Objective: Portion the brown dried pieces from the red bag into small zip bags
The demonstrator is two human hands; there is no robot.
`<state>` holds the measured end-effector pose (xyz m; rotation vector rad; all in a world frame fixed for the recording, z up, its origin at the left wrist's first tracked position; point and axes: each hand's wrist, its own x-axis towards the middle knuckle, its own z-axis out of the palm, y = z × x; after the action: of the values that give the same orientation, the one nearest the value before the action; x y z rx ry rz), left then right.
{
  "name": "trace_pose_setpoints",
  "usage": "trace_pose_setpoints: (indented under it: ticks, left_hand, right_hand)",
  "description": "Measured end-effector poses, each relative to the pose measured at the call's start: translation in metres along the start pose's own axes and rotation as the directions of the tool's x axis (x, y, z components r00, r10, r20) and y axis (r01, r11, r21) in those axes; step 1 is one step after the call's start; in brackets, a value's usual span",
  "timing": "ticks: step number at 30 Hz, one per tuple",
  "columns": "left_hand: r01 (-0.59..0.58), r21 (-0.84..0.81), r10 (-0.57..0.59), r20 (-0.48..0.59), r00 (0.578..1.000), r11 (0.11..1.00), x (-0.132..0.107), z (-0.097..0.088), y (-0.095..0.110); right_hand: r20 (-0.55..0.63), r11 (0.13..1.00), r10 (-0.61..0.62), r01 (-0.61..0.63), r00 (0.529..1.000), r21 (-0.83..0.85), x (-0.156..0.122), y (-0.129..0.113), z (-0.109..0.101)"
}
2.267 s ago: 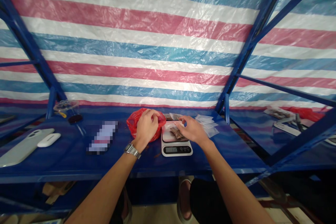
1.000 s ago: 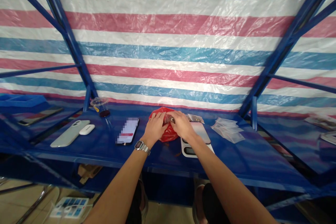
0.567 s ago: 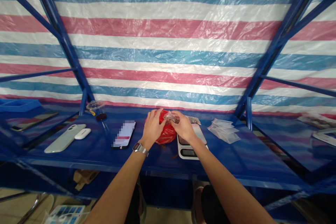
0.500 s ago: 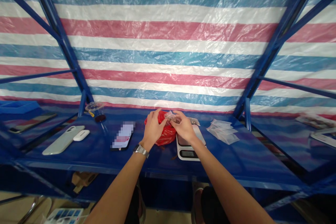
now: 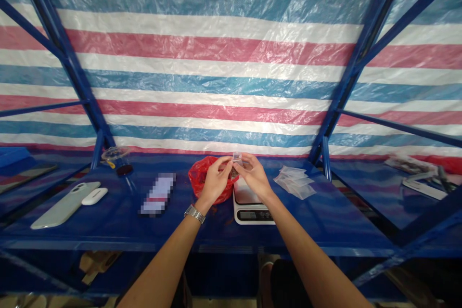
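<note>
Between my fingertips is a small clear plastic bag (image 5: 237, 156), its top edge standing up above my thumbs and something brownish low in it. My left hand (image 5: 218, 179) pinches its left side, with a metal watch on that wrist. My right hand (image 5: 254, 176) pinches the right side. Behind and below my left hand sits an open red plastic bag (image 5: 198, 175); what it contains is mostly hidden. A white digital kitchen scale (image 5: 249, 215) with a steel plate lies under my right hand, its far part covered by the hand.
Several flat clear zip bags (image 5: 296, 183) lie right of the scale. To the left are a phone with a blurred screen (image 5: 159, 195), a white earphone case (image 5: 94, 196), a pale phone (image 5: 65, 204) and a clear cup (image 5: 121, 161) with dark liquid. Blue metal posts flank the shelf.
Both hands have drawn the small bag upright, so its clear top now shows above the fingers. The view has shifted slightly, moving the table things leftward in the picture.
</note>
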<state>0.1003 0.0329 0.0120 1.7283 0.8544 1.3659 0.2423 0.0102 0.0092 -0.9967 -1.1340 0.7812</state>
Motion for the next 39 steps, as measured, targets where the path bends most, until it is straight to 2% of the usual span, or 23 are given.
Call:
trace_pose_setpoints:
  ticks: [4,7,10,13,15,18,21,25,35,39]
  left_hand:
    - [0.014,-0.067,-0.012,0.034,0.999,0.998,0.0,0.005,-0.002]
    - [0.049,-0.093,-0.045,0.053,0.998,0.994,0.0,0.007,-0.006]
    - [0.06,-0.092,-0.052,0.091,0.994,0.994,-0.001,0.009,-0.011]
    - [0.087,-0.056,-0.082,0.081,0.993,0.995,-0.001,0.009,-0.013]
    - [0.085,-0.007,-0.084,0.051,0.995,0.996,-0.001,0.008,-0.012]
    - [0.048,0.07,-0.05,0.033,0.998,0.996,-0.002,0.006,-0.011]
    - [0.024,0.118,-0.028,0.04,0.999,0.993,-0.002,0.005,-0.01]
    - [-0.02,0.177,0.015,0.029,0.999,0.984,-0.003,0.002,-0.009]
    - [-0.195,0.398,0.18,0.076,0.981,0.896,-0.006,-0.008,0.001]
    - [-0.219,0.439,0.19,0.109,0.976,0.871,-0.007,-0.009,0.004]
  right_hand:
    - [0.061,0.998,0.042,-0.045,0.997,0.041,-0.004,-0.014,-0.01]
    - [0.084,0.998,0.067,-0.066,0.994,-0.01,-0.006,-0.021,-0.018]
    - [0.046,0.995,0.047,-0.042,0.998,-0.086,-0.004,-0.02,-0.03]
    - [-0.031,0.975,0.077,-0.082,0.997,-0.208,0.001,-0.01,-0.046]
    - [-0.069,0.919,0.105,-0.123,0.992,-0.375,0.004,-0.001,-0.057]
    - [-0.052,0.752,0.065,-0.083,0.997,-0.654,0.004,0.01,-0.069]
    - [-0.025,0.633,0.01,-0.025,1.0,-0.774,0.003,0.014,-0.073]
    - [-0.061,0.562,-0.043,-0.026,0.997,-0.826,0.006,0.012,-0.075]
    - [-0.098,0.532,-0.085,-0.038,0.992,-0.846,0.009,0.008,-0.078]
    - [-0.099,0.525,-0.086,-0.039,0.991,-0.85,0.009,0.008,-0.077]
